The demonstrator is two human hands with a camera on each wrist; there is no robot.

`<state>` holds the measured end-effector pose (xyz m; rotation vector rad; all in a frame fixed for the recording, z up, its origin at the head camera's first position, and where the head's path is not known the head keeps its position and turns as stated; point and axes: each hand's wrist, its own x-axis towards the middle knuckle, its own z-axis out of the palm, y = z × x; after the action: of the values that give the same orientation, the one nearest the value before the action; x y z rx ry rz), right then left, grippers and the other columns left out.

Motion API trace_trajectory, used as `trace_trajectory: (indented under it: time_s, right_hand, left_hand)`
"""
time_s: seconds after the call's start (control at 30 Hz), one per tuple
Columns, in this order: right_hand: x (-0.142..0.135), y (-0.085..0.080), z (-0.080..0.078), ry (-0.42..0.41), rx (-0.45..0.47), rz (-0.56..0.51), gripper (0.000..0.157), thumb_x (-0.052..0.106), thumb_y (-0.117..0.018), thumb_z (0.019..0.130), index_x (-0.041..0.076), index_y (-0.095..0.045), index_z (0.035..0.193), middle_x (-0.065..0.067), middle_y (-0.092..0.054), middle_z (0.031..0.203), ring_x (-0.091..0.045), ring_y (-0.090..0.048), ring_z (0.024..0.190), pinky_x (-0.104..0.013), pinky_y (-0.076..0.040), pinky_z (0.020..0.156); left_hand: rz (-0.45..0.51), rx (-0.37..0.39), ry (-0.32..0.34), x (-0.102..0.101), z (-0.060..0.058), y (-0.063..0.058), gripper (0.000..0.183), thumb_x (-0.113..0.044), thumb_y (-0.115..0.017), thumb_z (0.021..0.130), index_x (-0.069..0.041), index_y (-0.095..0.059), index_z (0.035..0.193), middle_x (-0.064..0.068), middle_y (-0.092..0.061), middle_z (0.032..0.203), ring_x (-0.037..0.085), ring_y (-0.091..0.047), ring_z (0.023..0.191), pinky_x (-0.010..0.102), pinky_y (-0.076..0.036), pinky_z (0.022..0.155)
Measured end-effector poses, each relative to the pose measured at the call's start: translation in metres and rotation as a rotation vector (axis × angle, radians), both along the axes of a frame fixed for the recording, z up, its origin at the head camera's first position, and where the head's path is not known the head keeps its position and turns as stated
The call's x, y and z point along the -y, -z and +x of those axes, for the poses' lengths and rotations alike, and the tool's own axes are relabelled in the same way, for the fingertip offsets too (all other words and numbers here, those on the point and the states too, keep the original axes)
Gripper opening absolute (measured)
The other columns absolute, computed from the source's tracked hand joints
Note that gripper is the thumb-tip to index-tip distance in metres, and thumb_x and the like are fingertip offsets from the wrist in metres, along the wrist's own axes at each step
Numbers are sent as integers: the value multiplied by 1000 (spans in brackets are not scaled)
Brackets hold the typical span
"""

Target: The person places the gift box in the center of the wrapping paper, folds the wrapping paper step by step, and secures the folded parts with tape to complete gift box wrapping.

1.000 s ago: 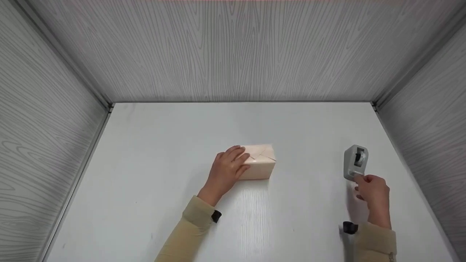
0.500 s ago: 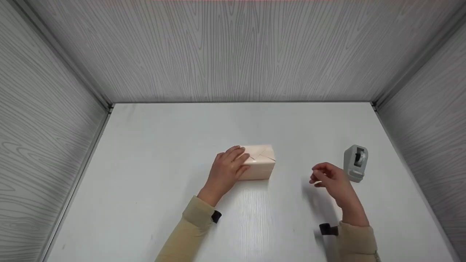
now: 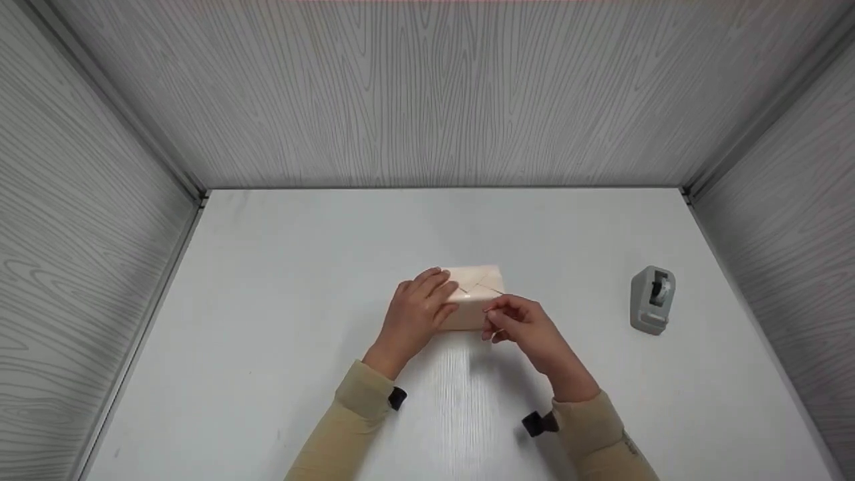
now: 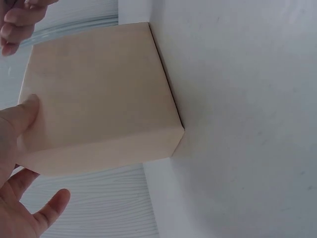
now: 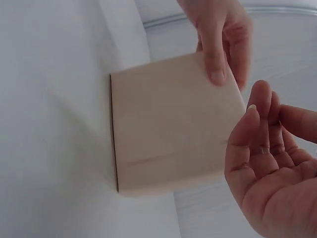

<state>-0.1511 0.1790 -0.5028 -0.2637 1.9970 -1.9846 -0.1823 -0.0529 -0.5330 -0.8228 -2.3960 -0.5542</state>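
Note:
A box wrapped in pale peach paper (image 3: 471,315) stands on the white table, with folded paper flaps meeting on its top. My left hand (image 3: 413,317) grips its left end, thumb on the near side and fingers over the top. In front of the box's right end is my right hand (image 3: 528,332), its thumb and index finger pinched together. A faint clear piece of tape (image 4: 8,68) shows at those fingertips in the left wrist view; most of it is too transparent to make out. The right wrist view has the box's plain near face (image 5: 168,114) beside the pinching fingers.
A grey tape dispenser (image 3: 644,300) with a roll in it stands on the right side of the table (image 3: 267,267). Grey wood-grain panels (image 3: 427,93) wall in the back and both sides.
My right hand has left the tape dispenser and moved left to the box's right end, fingers pinched. The left hand and the box stay in place.

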Motion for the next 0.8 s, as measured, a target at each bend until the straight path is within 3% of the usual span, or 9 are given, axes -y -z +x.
trace_trajectory:
  time_s: [0.23,0.33,0.5,0.8]
  right_hand:
    - [30,-7,-7,48,88,-105,23,9,-58,99,-11,-56,109,-11,-64,86,-19,-65,76,-34,-54,72]
    - [36,-8,-9,93,132,-139,17,6,-59,98,-8,-58,107,-11,-65,86,-18,-65,75,-33,-55,73]
    - [42,-11,-12,139,172,-173,20,4,-59,96,-12,-59,109,-15,-67,90,-18,-67,76,-32,-56,74]
    - [44,-14,-16,127,214,-189,21,3,-59,97,-15,-58,108,-14,-69,86,-16,-69,74,-32,-57,75]
  left_hand:
    - [3,14,2,0,1,1,32,-31,-69,92,-13,-67,119,5,-62,128,22,-51,126,44,-48,88]
    - [-6,19,-3,0,1,0,32,-32,-66,94,-13,-66,120,5,-62,128,21,-51,127,44,-48,89]
    - [-18,34,-12,0,2,-2,32,-31,-66,94,-13,-66,121,4,-62,128,20,-50,128,43,-47,89]
    - [-39,67,-21,0,3,-7,35,-30,-68,93,-13,-62,123,4,-62,128,19,-49,128,43,-47,89]
